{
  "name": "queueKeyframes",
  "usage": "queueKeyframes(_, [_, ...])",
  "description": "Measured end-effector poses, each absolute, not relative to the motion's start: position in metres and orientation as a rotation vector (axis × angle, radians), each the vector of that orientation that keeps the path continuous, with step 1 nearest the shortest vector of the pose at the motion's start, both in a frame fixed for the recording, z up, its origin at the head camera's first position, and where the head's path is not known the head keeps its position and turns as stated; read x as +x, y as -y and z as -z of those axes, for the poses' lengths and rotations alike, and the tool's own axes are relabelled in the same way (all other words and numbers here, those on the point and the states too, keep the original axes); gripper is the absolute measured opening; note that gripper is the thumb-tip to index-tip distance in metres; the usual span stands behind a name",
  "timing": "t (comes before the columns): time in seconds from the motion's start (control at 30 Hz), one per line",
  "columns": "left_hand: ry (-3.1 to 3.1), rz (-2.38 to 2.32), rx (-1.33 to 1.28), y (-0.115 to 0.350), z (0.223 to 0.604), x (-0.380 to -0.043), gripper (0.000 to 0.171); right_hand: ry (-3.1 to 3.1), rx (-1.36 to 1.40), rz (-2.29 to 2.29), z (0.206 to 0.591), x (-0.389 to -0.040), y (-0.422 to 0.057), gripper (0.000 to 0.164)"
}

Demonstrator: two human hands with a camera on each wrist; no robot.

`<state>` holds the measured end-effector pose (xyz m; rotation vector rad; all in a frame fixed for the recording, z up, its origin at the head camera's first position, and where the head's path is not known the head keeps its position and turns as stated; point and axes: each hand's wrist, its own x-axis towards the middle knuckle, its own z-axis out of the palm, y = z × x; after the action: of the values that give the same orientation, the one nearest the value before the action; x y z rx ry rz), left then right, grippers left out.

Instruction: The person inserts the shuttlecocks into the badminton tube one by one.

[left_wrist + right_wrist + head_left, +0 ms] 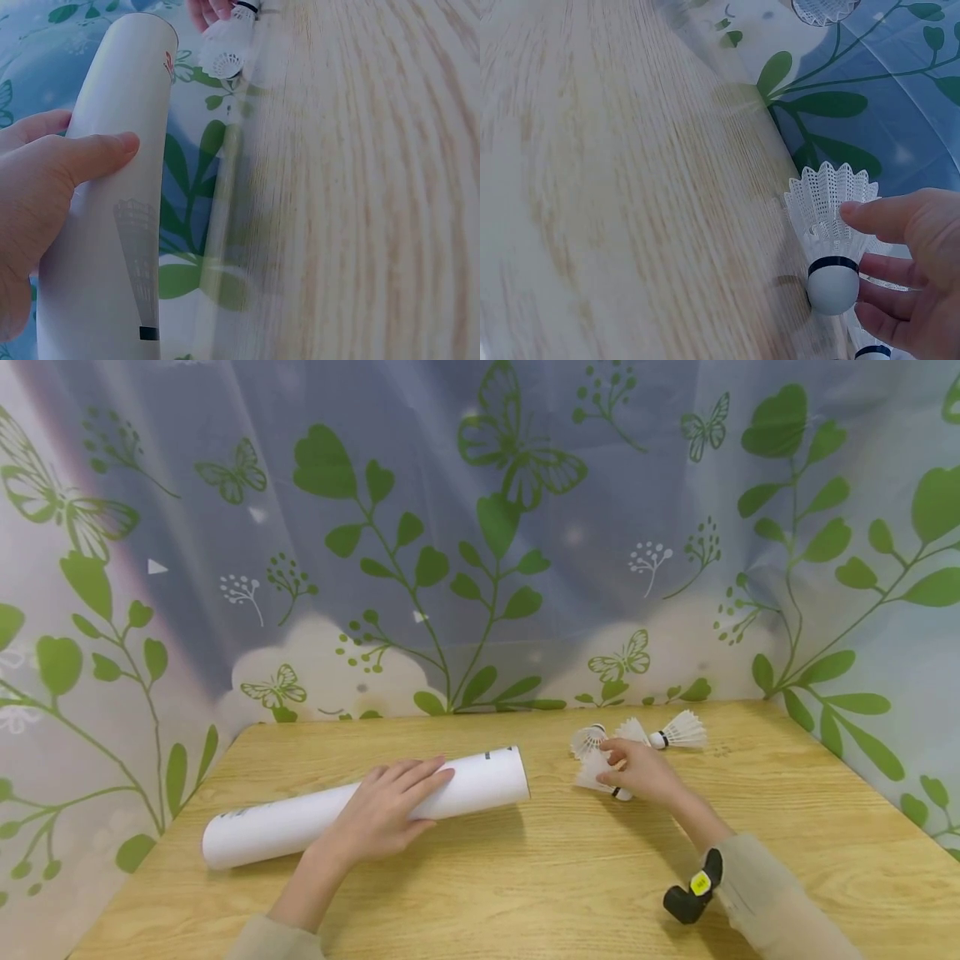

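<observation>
My left hand (390, 810) grips a long white shuttlecock tube (281, 825) around its middle. In the left wrist view, the thumb lies across the tube near a printed grey shuttlecock picture (137, 251). The tube slants over the table, its right end higher than its left. To the right, my right hand (647, 774) pinches a white shuttlecock (829, 225) with a black band. Its thumb is on the feathered skirt and its fingers are beside the cork, which points toward the table's near side. Just behind lie more shuttlecocks, one (587, 740) with its skirt facing me.
Another shuttlecock (684, 730) lies on its side farther right. The wooden table (540, 893) ends at the back against a curtain (420, 552) printed with leaves and butterflies. A black device (692, 893) with a yellow label is worn at my right wrist.
</observation>
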<state>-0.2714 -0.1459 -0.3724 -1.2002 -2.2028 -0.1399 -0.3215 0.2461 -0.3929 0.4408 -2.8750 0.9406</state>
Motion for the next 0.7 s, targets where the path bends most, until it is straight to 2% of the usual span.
queueKeyframes(0.37, [2.179,0.139,-1.205,0.1456,0.3743,-0.2724,0.072,2.829,0.556,-0.896,0.3948,-0.3194,-0.2421,0.058])
queueKeyframes(0.7, [2.202,0.129,-1.196,0.1459,0.3757,-0.2734,0.073,2.762,0.518,-0.911,0.3935,-0.3181,-0.2467,0.047])
